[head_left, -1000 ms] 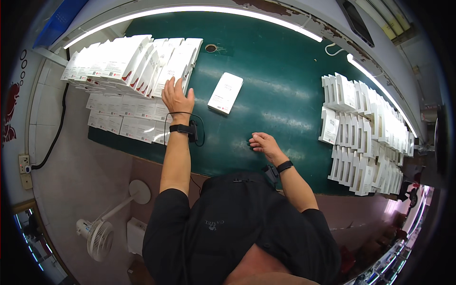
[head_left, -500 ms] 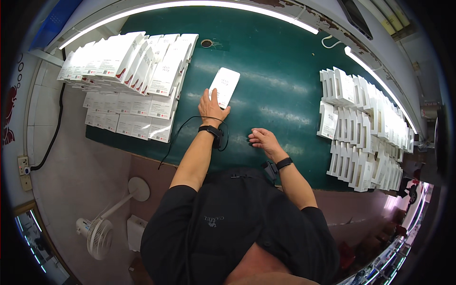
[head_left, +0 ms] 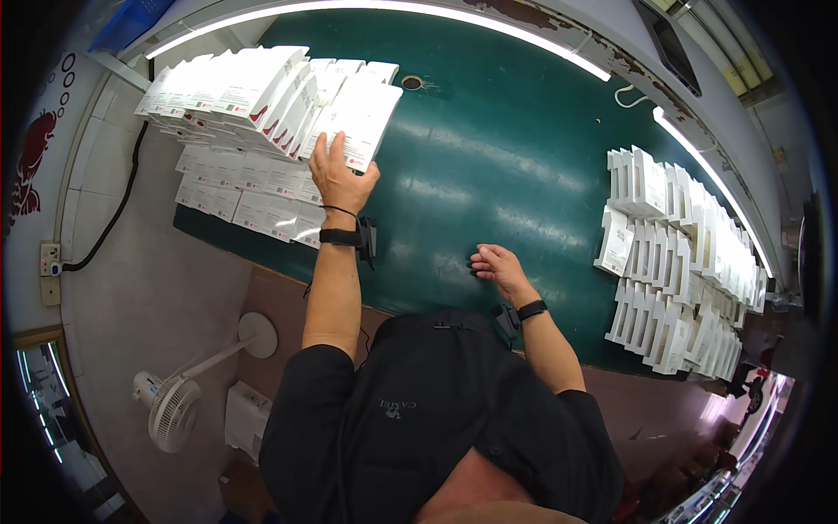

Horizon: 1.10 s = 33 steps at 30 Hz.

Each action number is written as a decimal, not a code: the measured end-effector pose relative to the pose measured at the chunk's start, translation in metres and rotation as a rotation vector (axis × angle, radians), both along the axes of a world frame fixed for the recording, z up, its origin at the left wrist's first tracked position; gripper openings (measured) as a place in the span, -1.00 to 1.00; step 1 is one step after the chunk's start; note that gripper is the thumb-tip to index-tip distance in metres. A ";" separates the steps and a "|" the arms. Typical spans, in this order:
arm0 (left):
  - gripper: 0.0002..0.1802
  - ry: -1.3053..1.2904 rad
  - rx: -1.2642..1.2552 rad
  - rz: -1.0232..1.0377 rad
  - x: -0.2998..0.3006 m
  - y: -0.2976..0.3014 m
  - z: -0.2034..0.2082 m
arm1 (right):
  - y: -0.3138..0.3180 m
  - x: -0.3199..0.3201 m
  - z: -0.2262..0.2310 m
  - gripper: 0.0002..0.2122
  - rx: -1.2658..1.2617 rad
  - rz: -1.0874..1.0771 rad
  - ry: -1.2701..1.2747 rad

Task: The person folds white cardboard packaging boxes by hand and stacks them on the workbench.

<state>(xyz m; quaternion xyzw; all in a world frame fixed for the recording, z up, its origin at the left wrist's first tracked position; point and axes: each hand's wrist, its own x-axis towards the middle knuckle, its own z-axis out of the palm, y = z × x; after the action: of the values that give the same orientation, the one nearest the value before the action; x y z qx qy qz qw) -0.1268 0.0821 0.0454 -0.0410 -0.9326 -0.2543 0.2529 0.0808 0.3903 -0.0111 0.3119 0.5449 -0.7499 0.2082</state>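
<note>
My left hand [head_left: 343, 182] has its fingers and thumb on the lower end of a flat white box [head_left: 365, 118], which lies at the right end of the stacked white boxes [head_left: 253, 83] on the left of the table. Part of the box's lower edge is hidden by the fingers. Over the green tabletop [head_left: 489, 183], near its front edge, my right hand [head_left: 500, 269] hovers or rests with loosely curled fingers, slightly apart and holding nothing. Both wrists wear black bands.
Rows of white open-sided cartons [head_left: 650, 253] stand at the table's right end. A hole [head_left: 412, 83] is cut in the tabletop near the back. A light tube [head_left: 384, 4] runs along the far edge. On the left floor stands a white fan [head_left: 175, 413].
My left hand has carried the white box from the middle of the table leftward onto the right end of the stack. The right hand has hardly moved. The whole view has shifted slightly.
</note>
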 end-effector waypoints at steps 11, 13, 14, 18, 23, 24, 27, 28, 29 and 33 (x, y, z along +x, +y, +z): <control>-0.24 -0.003 -0.049 0.097 -0.029 -0.050 -0.024 | 0.001 0.008 0.002 -0.64 0.013 -0.028 0.013; -0.26 0.012 -0.055 0.103 -0.030 -0.050 -0.029 | 0.003 0.009 0.001 -0.64 0.014 -0.037 0.014; -0.26 0.012 -0.054 0.099 -0.031 -0.050 -0.031 | 0.003 0.010 0.002 -0.64 0.014 -0.040 0.014; -0.29 0.109 -0.110 0.128 -0.033 -0.047 -0.036 | 0.003 0.013 0.004 -0.65 0.022 -0.060 0.025; -0.35 0.130 -0.131 0.139 -0.034 -0.053 -0.047 | 0.007 0.019 0.003 -0.65 0.036 -0.083 0.018; -0.35 0.128 -0.132 0.133 -0.033 -0.052 -0.046 | 0.008 0.020 0.002 -0.65 0.035 -0.089 0.016; -0.37 0.134 -0.113 0.134 -0.028 -0.050 -0.042 | 0.013 0.028 0.002 -0.65 0.036 -0.116 0.031; -0.37 0.135 -0.106 0.134 -0.026 -0.050 -0.040 | 0.013 0.031 0.001 -0.65 0.037 -0.125 0.035; -0.37 0.132 -0.108 0.123 -0.022 -0.048 -0.037 | 0.014 0.033 0.002 -0.65 0.036 -0.137 0.031; -0.44 0.240 -0.044 -0.004 0.001 -0.031 -0.024 | 0.024 0.040 0.002 -0.66 0.036 -0.168 0.033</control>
<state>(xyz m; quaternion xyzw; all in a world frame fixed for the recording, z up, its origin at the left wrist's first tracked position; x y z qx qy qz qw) -0.1256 0.0510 0.0212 -0.0783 -0.9010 -0.2274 0.3611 0.1207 0.4145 -0.0091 0.3478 0.5336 -0.7599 0.1301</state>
